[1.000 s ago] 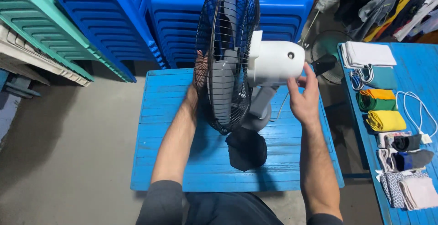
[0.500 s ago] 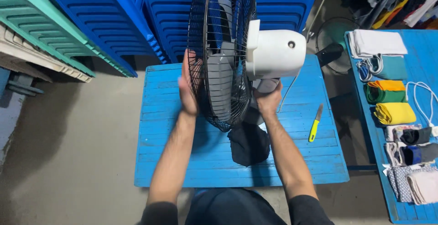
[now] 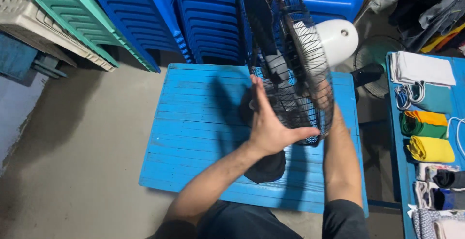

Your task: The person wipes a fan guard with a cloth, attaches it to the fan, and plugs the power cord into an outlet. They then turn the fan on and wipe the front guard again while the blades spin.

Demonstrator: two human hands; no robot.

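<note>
Blue worktop [image 3: 193, 122] mid-frame; bare slats left of the fan, concrete floor [image 3: 72, 171] open at lower left. Fan [image 3: 286, 59] upright at upper centre. Left hand [image 3: 269, 122] spread flat against its black grille. Right hand hidden behind the grille; grip cannot be told.

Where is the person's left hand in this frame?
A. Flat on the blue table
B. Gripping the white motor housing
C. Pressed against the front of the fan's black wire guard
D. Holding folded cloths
C: the left hand lies open against the black wire guard, above the blue table.
</note>
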